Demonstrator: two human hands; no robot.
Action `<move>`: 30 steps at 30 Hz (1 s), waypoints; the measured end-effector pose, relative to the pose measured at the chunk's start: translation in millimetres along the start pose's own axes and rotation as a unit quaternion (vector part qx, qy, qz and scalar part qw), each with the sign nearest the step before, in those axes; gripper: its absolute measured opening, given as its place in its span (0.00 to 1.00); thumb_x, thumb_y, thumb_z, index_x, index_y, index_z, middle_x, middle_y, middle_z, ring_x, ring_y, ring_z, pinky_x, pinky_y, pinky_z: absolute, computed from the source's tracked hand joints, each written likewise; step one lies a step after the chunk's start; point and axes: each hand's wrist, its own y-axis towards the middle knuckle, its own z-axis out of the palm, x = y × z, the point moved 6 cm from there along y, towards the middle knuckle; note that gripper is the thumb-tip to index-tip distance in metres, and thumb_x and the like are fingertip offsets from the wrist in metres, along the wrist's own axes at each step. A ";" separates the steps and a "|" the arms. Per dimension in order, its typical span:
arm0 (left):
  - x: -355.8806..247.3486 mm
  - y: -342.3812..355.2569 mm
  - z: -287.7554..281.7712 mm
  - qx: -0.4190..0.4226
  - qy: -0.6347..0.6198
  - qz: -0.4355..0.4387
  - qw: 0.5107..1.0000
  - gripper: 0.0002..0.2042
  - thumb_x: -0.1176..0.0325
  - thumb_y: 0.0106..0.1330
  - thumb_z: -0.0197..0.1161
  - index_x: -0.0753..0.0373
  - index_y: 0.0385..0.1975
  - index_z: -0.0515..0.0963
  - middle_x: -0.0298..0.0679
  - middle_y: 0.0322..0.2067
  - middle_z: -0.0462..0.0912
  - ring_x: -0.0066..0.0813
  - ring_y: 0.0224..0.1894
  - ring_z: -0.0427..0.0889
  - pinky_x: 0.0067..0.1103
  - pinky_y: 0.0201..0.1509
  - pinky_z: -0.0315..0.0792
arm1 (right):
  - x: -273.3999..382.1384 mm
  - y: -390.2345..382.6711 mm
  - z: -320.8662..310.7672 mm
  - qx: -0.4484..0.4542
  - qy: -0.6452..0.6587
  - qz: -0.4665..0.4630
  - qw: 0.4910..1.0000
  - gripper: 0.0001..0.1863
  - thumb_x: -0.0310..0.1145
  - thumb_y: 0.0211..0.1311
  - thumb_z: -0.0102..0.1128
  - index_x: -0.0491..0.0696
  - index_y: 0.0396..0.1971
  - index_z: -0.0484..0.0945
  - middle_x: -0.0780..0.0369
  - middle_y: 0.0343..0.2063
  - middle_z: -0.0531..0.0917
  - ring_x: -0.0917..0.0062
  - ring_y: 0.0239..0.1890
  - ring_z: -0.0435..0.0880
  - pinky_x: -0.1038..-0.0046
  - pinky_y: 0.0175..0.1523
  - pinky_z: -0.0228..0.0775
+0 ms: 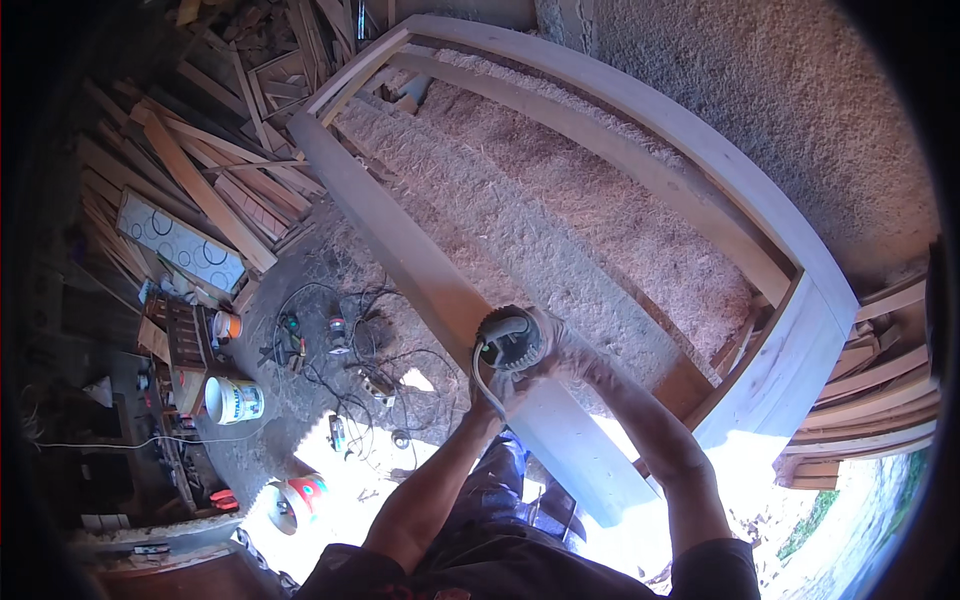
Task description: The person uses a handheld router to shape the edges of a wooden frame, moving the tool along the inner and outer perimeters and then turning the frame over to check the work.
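A corded power tool (510, 338) with a round, ridged dark top stands on the near long board (400, 235) of a large wooden frame. My left hand (487, 393) grips its near left side, where the pale cord runs down past the wrist. Around its right side wraps my right hand (568, 350). Both sets of fingers are partly hidden, and the tool's underside is out of sight against the wood. The frame has a curved far rail (640, 112) and a wide end piece (790, 350) in bright sunlight at the right.
Scrap boards (190, 175) are heaped at the left. Tangled cables and small power tools (338, 335) lie on the floor near a white bucket (234, 400) and a red-and-white bucket (292, 504). Shavings (560, 190) cover the ground beneath the frame. Curved planks (870, 390) are stacked at the right.
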 end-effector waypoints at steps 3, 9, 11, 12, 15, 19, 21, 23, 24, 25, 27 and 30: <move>26.7 -20.7 23.4 0.006 -0.201 -0.090 0.975 0.40 0.47 0.64 0.71 0.55 0.73 0.63 0.46 0.71 0.66 0.45 0.70 0.67 0.46 0.71 0.63 | 8.9 -25.1 2.3 -0.005 0.031 -0.006 0.999 0.45 0.34 0.37 0.87 0.47 0.62 0.75 0.57 0.57 0.82 0.66 0.59 0.83 0.66 0.67 0.73; 4.5 -55.6 59.6 -0.001 0.259 0.014 0.966 0.54 0.44 0.57 0.74 0.62 0.79 0.50 0.47 0.77 0.58 0.50 0.80 0.52 0.48 0.82 0.45 | 53.3 -83.8 -9.8 -0.026 0.034 0.077 0.996 0.50 0.37 0.29 0.91 0.48 0.60 0.76 0.58 0.54 0.84 0.65 0.57 0.83 0.65 0.66 0.73; -6.0 -66.3 72.0 -0.010 0.241 0.018 0.970 0.54 0.47 0.55 0.76 0.64 0.77 0.52 0.51 0.76 0.57 0.53 0.80 0.51 0.48 0.81 0.47 | 77.2 -97.3 -15.3 -0.013 -0.029 0.099 0.995 0.50 0.40 0.28 0.91 0.49 0.60 0.77 0.57 0.53 0.83 0.62 0.57 0.83 0.63 0.65 0.74; -17.0 -70.7 77.3 -0.017 0.268 0.036 0.963 0.52 0.48 0.54 0.78 0.65 0.76 0.57 0.54 0.75 0.57 0.57 0.79 0.51 0.48 0.81 0.48 | 83.8 -103.9 -15.5 -0.004 -0.052 0.107 0.993 0.50 0.41 0.28 0.91 0.49 0.60 0.77 0.57 0.53 0.83 0.60 0.56 0.83 0.62 0.64 0.74; -79.2 -83.9 95.2 -0.006 0.401 0.075 0.913 0.49 0.51 0.50 0.80 0.66 0.71 0.64 0.61 0.74 0.55 0.61 0.79 0.50 0.50 0.80 0.50 | 88.0 -134.8 -22.3 0.004 -0.148 0.081 0.986 0.46 0.46 0.32 0.93 0.51 0.56 0.78 0.57 0.51 0.81 0.62 0.54 0.83 0.62 0.60 0.76; -15.8 -108.4 120.3 -0.118 -0.150 -0.029 0.981 0.46 0.56 0.52 0.79 0.72 0.68 0.65 0.63 0.71 0.62 0.61 0.76 0.59 0.49 0.79 0.53 | 89.9 -164.3 -12.4 -0.015 -0.200 -0.019 0.979 0.38 0.43 0.31 0.91 0.53 0.47 0.81 0.58 0.50 0.81 0.60 0.51 0.83 0.62 0.55 0.78; -45.7 -112.3 124.4 -0.073 0.017 -0.010 0.997 0.44 0.57 0.54 0.78 0.71 0.69 0.65 0.62 0.71 0.63 0.60 0.76 0.61 0.50 0.77 0.55 | 101.3 -168.2 -15.0 0.006 -0.179 -0.002 0.984 0.35 0.41 0.28 0.90 0.56 0.44 0.82 0.59 0.50 0.81 0.60 0.50 0.83 0.62 0.53 0.79; -114.7 -109.7 109.4 -0.073 0.384 0.086 0.917 0.44 0.57 0.55 0.77 0.70 0.69 0.65 0.62 0.71 0.63 0.59 0.75 0.61 0.51 0.76 0.57 | 97.4 -173.6 -20.2 -0.036 -0.154 0.009 0.987 0.38 0.41 0.26 0.90 0.57 0.46 0.82 0.59 0.50 0.81 0.60 0.50 0.83 0.61 0.52 0.78; -107.5 -112.8 111.7 -0.081 0.388 0.094 0.913 0.44 0.56 0.54 0.77 0.70 0.69 0.65 0.62 0.71 0.63 0.59 0.75 0.61 0.51 0.76 0.57 | 98.4 -172.4 -17.5 -0.024 -0.178 -0.014 0.984 0.39 0.42 0.26 0.90 0.57 0.47 0.81 0.59 0.50 0.81 0.60 0.50 0.83 0.61 0.52 0.78; -101.3 -114.1 115.1 -0.087 0.390 0.103 0.911 0.44 0.56 0.54 0.77 0.69 0.69 0.65 0.62 0.71 0.63 0.59 0.75 0.61 0.51 0.76 0.57 | 98.7 -171.9 -16.4 -0.013 -0.202 -0.033 0.979 0.40 0.43 0.26 0.90 0.56 0.47 0.81 0.59 0.50 0.82 0.60 0.49 0.83 0.60 0.52 0.78; -89.4 -114.6 111.6 -0.081 0.406 0.074 0.907 0.44 0.53 0.55 0.77 0.71 0.68 0.66 0.62 0.71 0.62 0.60 0.76 0.60 0.51 0.77 0.56 | 102.5 -158.1 -14.6 0.003 -0.198 -0.043 0.979 0.41 0.44 0.27 0.90 0.55 0.49 0.80 0.59 0.50 0.82 0.59 0.49 0.83 0.59 0.52 0.78; -82.6 -106.2 104.8 -0.059 0.415 0.058 0.906 0.44 0.51 0.55 0.77 0.71 0.67 0.67 0.62 0.72 0.62 0.60 0.77 0.58 0.51 0.78 0.54 | 110.2 -139.7 -16.3 0.017 -0.164 -0.033 0.986 0.41 0.45 0.28 0.89 0.54 0.50 0.80 0.59 0.49 0.82 0.59 0.49 0.83 0.57 0.53 0.77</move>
